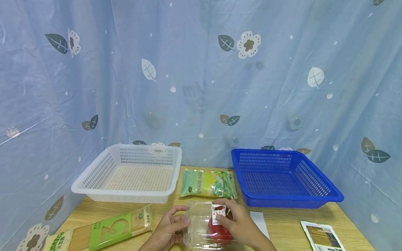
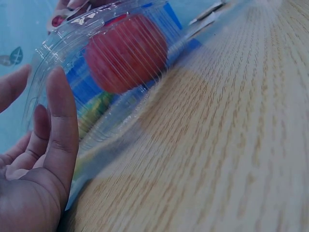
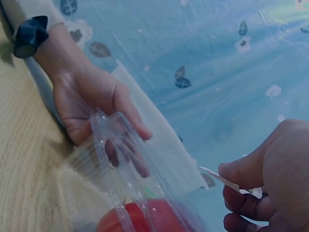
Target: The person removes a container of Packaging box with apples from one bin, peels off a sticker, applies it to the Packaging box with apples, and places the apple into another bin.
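Note:
A clear plastic clamshell box stands on the wooden table, with a red apple inside its right half. My right hand is over the box's right side. It pinches a white label with red print between thumb and fingers; the right wrist view shows the label edge-on, above the lid. At the box's left end is my left hand, its fingers loosely extended along the plastic. In the left wrist view those fingers are beside the box wall; whether they press it I cannot tell.
Behind the box lies a green and yellow bag, between a white basket and a blue basket. A noodle pack lies at left. White paper and a flat brown-and-white packet are at right.

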`<action>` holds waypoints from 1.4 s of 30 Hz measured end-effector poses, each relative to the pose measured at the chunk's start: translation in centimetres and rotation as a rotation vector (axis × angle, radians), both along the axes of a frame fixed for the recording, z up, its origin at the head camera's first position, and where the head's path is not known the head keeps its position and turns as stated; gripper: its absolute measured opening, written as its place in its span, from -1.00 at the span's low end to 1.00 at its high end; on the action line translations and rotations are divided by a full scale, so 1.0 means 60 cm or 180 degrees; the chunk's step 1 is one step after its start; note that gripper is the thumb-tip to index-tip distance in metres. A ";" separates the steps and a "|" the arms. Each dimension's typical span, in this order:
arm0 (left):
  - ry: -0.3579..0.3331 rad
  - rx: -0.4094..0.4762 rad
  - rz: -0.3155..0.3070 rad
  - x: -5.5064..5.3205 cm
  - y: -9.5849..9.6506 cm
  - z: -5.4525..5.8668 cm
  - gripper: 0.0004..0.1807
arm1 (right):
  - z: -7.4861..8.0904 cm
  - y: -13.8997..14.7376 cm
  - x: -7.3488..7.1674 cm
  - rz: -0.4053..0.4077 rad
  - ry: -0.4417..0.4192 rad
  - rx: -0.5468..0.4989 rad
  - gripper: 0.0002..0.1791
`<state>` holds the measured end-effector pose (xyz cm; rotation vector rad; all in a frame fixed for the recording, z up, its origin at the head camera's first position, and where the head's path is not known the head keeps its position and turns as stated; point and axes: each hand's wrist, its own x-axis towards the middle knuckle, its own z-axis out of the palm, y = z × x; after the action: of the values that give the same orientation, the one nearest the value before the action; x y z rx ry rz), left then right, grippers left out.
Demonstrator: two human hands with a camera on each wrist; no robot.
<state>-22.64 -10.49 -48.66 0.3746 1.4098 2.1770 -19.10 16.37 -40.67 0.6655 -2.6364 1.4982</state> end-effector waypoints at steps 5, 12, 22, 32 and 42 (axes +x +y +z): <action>0.0005 0.0001 0.0002 0.001 -0.002 0.001 -0.41 | -0.008 -0.008 0.005 -0.0117 0.0153 0.0030 -0.63; -0.0036 -0.0029 0.0035 0.002 -0.002 0.001 -0.37 | -0.016 -0.015 0.008 -0.0217 0.0405 0.0311 -0.65; -0.0043 0.0001 0.0063 0.003 -0.002 0.005 -0.35 | -0.023 -0.020 0.009 -0.0251 0.0599 0.0607 -0.62; -0.0030 0.0015 0.0074 0.002 0.001 0.006 -0.34 | -0.028 -0.018 0.006 -0.0195 0.0713 0.0733 -0.62; -0.0053 -0.0023 0.0116 0.003 0.000 0.006 -0.30 | -0.025 -0.021 0.004 -0.0212 0.0635 0.0805 -0.59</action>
<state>-22.48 -10.49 -48.27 0.3298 1.4256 2.1984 -18.83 15.14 -42.19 0.6937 -2.6843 1.0313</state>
